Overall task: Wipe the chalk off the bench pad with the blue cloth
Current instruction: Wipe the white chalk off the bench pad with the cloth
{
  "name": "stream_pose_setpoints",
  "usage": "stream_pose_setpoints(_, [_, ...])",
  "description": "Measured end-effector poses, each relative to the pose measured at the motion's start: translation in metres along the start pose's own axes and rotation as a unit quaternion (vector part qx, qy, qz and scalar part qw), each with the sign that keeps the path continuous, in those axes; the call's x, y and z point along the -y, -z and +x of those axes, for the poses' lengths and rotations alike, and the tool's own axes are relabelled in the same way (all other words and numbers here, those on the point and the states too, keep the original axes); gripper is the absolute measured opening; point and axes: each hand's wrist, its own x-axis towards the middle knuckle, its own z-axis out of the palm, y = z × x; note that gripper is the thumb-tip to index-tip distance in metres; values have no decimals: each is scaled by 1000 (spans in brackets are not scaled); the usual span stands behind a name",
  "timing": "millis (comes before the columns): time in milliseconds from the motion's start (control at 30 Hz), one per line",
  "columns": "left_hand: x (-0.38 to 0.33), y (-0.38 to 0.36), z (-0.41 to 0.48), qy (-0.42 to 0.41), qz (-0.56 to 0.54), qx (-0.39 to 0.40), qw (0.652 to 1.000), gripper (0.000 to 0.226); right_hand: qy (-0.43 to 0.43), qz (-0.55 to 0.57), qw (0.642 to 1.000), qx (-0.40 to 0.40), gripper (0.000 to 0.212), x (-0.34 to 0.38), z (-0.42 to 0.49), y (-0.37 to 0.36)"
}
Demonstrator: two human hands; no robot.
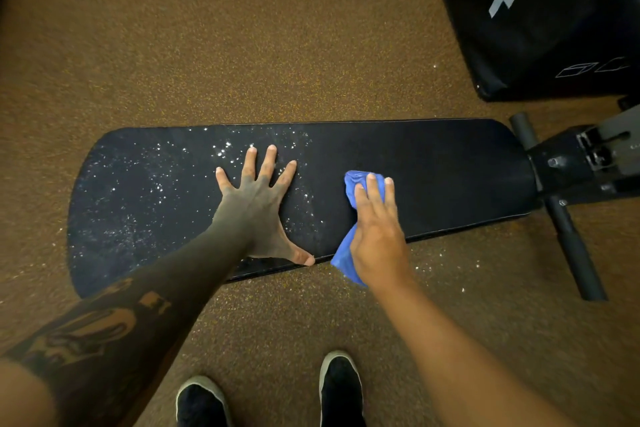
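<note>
Qty: 1 table pad (pixel 433 166), black. 1 blue cloth (pixel 343 258). 2 grips: left grip (pixel 258 208), right grip (pixel 377 236). 2 bare forearms. 2 dark shoes: L shoe (pixel 199 402), R shoe (pixel 341 388). 1 black box (pixel 540 28) w/ grey print. 2 black rollers on the frame: far roller (pixel 523 130), near roller (pixel 575 250). Chalk specks (pixel 152 184): too many to count.

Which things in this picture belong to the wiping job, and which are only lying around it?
Job: bench pad; blue cloth under the right hand; white chalk specks; left hand flat on the pad.
Only around: black box with grey markings; bench frame; padded bar; black shoes; brown floor.
</note>
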Motion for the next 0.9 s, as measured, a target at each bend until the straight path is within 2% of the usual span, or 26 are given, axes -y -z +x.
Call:
stream_pose_setpoints(33, [0,0,0,-1,0,0,1000,167,8,-5,1000,-3,60,9,-7,-2])
stream_pose_setpoints(133, [0,0,0,-1,9,0,1000,166,146,-39,987,54,65,15,-28,-3])
stream_pose_setpoints(167, [0,0,0,-1,9,0,1000,166,164,-47,984,59,63,8,-25,0])
stream_pose_setpoints(200, [1,-1,0,-2,8,0,1000,166,147,-44,987,45,61,-1,-20,3])
stream_pose_setpoints(300, [4,-1,0,-9,2,0,1000,167,-1,-2,1000,-21,63,-2,-12,4])
stream_pose_setpoints(333, [4,-1,-1,-10,2,-2,1000,167,1,0,1000,-20,66,9,-17,2])
stream_pose_setpoints(433, [4,0,-1,-14,7,-2,1000,166,145,-27,987,68,72,29,-40,-5])
stream_pose_setpoints(500, [6,0,-4,-19,13,-4,1000,167,184,-50,979,73,69,18,-33,-1])
stream_pose_setpoints(533, [8,0,-6,-21,18,-8,1000,167,158,-43,985,54,66,9,-26,-1])
stream_pose_setpoints(633, [17,-2,-13,-16,16,-12,1000,166,-2,-7,1000,-24,60,6,-10,-3])
stream_pose_setpoints(700, [21,-3,-15,-8,1,-12,1000,165,21,-5,1000,-10,64,27,-19,-10])
stream_pose_setpoints(800, [22,-4,-16,-7,-3,-16,1000,165,164,-21,983,77,66,40,-37,-14])
stream_pose_setpoints(833, [22,-4,-16,-7,-4,-17,1000,165,174,-25,982,69,64,34,-32,-14])
stream_pose_setpoints(900, [23,-3,-17,-9,-3,-16,1000,166,100,-9,995,13,62,20,-16,-14])
